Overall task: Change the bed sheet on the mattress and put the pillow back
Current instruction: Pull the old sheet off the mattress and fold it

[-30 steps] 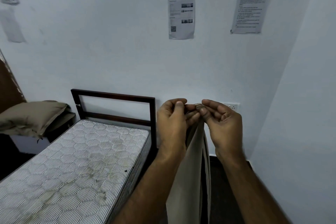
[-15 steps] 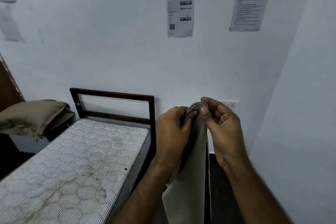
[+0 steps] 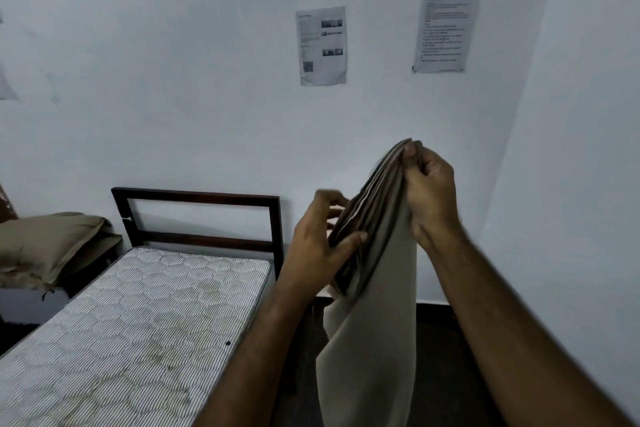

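A folded beige bed sheet (image 3: 374, 305) hung between the hands, beside the bed. The right hand (image 3: 431, 191) pinched its top corner, fingers curled; lower, the left hand (image 3: 317, 246) gripped the stacked folds, thumb across them. The bare mattress (image 3: 138, 315) lay left. The pillow (image 3: 45, 243) sat beyond, beside the headboard (image 3: 197, 218).

Mattress (image 3: 138, 315) top bare, open from the near side. Headboard (image 3: 197, 218) blocks its far end, pillow (image 3: 52, 246) sits past the left edge. Hanging sheet (image 3: 370, 340) fills the gap between bed and right wall (image 3: 571, 184).
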{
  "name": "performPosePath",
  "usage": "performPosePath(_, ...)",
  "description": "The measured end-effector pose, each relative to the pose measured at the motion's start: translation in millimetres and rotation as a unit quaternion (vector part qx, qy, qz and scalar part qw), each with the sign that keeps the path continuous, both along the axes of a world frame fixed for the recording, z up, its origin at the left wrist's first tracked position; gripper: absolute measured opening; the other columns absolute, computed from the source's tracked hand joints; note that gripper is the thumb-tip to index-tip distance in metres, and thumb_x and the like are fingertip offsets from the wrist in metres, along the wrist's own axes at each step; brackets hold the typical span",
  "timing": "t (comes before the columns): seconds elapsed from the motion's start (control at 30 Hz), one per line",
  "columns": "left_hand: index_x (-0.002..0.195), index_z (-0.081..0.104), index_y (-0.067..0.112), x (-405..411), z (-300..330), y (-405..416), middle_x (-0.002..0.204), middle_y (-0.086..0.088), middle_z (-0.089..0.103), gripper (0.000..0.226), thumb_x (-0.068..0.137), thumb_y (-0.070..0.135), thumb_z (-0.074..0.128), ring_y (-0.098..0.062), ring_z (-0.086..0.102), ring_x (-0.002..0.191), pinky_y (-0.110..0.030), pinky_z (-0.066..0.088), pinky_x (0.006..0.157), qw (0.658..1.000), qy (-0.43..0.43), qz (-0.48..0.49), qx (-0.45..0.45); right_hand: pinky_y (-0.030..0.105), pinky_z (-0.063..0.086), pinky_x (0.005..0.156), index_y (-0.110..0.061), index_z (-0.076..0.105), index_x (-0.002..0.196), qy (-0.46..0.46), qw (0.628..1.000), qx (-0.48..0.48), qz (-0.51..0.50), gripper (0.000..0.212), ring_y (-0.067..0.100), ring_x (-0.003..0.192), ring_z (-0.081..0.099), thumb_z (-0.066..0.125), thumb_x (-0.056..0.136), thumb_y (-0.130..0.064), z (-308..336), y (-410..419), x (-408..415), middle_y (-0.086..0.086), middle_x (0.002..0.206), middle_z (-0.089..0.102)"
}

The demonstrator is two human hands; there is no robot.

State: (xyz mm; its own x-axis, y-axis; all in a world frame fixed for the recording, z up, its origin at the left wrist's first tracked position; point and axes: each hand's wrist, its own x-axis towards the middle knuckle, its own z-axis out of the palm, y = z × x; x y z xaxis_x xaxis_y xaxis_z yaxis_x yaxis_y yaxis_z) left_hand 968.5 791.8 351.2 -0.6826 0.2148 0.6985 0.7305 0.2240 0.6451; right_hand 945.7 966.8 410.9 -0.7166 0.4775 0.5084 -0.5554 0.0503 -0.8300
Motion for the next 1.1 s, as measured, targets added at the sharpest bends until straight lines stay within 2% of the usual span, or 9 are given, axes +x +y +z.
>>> performPosePath(0.13,0.115,0.057,0.021,6,-26,-2,0.113,0.004,0.061,0.032,0.092,0.005,0.071,-0.017,0.062,0.111,-0.034,0.055,0.089,0.999,0.037,0.019,0.03,0.022,0.043,0.066,-0.021,0.058,0.068,0.021,1.0,0.016,-0.001,0.035,0.004,0.065,0.045,0.059,0.103,-0.026,26,4,-3,-0.017,0.063,0.052)
performPosePath(0.27,0.109,0.053,0.025,13,-30,-2,0.114,0.006,0.054,0.042,0.09,-0.013,0.055,-0.012,0.059,0.104,-0.034,0.053,0.085,0.991,0.074,0.109,0.023,0.018,0.038,0.062,-0.024,0.051,0.064,0.036,0.999,0.031,-0.005,0.039,0.0,0.06,0.039,0.061,0.102,-0.022,35,0,-3,-0.022,0.057,0.044)
performPosePath(0.4,0.092,0.062,0.012,12,-33,-11,0.124,0.007,0.046,0.024,0.083,-0.011,0.06,-0.006,0.056,0.101,-0.034,0.054,0.065,0.974,0.097,0.193,-0.074,0.015,0.038,0.061,-0.021,0.049,0.063,0.033,0.999,0.027,0.008,0.041,-0.001,0.059,0.038,0.062,0.101,-0.022,31,-3,-2,-0.021,0.057,0.042)
performPosePath(0.5,0.099,0.066,0.017,4,-39,-16,0.137,0.005,0.04,0.023,0.084,0.001,0.062,-0.009,0.057,0.103,-0.033,0.052,0.054,0.956,0.061,0.228,-0.175,0.023,0.04,0.068,-0.005,0.056,0.072,0.034,0.999,0.022,0.02,0.036,0.007,0.068,0.041,0.063,0.1,-0.025,26,-2,-6,-0.007,0.068,0.045)
performPosePath(0.6,0.103,0.07,0.019,-5,-45,-19,0.141,0.004,0.035,0.02,0.088,0.008,0.064,-0.014,0.051,0.113,-0.038,0.057,0.063,0.951,0.007,0.231,-0.206,0.028,0.04,0.072,0.006,0.056,0.078,0.042,0.998,0.018,0.032,0.04,0.013,0.074,0.041,0.064,0.1,-0.027,23,-2,-8,0.002,0.075,0.045)
performPosePath(0.67,0.114,0.072,0.024,-9,-48,-19,0.142,0.003,0.034,0.028,0.09,0.013,0.064,-0.014,0.041,0.119,-0.037,0.056,0.083,0.968,0.001,0.174,-0.179,0.029,0.041,0.073,0.008,0.054,0.077,0.043,0.998,0.019,0.038,0.044,0.014,0.075,0.041,0.064,0.1,-0.028,22,-3,-9,0.004,0.077,0.045)
performPosePath(0.77,0.117,0.071,0.033,-6,-46,-18,0.146,0.006,0.027,0.025,0.093,0.029,0.065,-0.016,0.031,0.125,-0.032,0.04,0.104,0.975,0.017,0.104,-0.193,0.024,0.044,0.07,-0.007,0.057,0.07,0.028,0.999,0.019,0.041,0.036,0.007,0.069,0.045,0.062,0.101,-0.026,21,-4,-9,-0.004,0.07,0.05)
performPosePath(1.0,0.087,0.07,0.036,8,-49,-7,0.148,0.003,0.034,0.013,0.08,0.035,0.081,-0.029,0.03,0.135,-0.044,0.033,0.102,0.924,0.164,0.189,-0.289,0.022,0.046,0.07,-0.016,0.064,0.073,0.014,0.999,0.016,0.034,0.028,0.004,0.068,0.049,0.064,0.1,-0.025,16,-3,-24,-0.011,0.069,0.055)
performPosePath(1.1,0.099,0.066,0.032,17,-54,-5,0.137,0.003,0.042,0.028,0.078,0.02,0.08,-0.025,0.038,0.131,-0.039,0.03,0.1,0.889,0.273,0.218,-0.297,0.026,0.045,0.069,-0.018,0.062,0.07,0.0,1.0,0.003,0.024,0.031,0.007,0.068,0.048,0.065,0.099,-0.026,15,4,-34,-0.011,0.067,0.055)
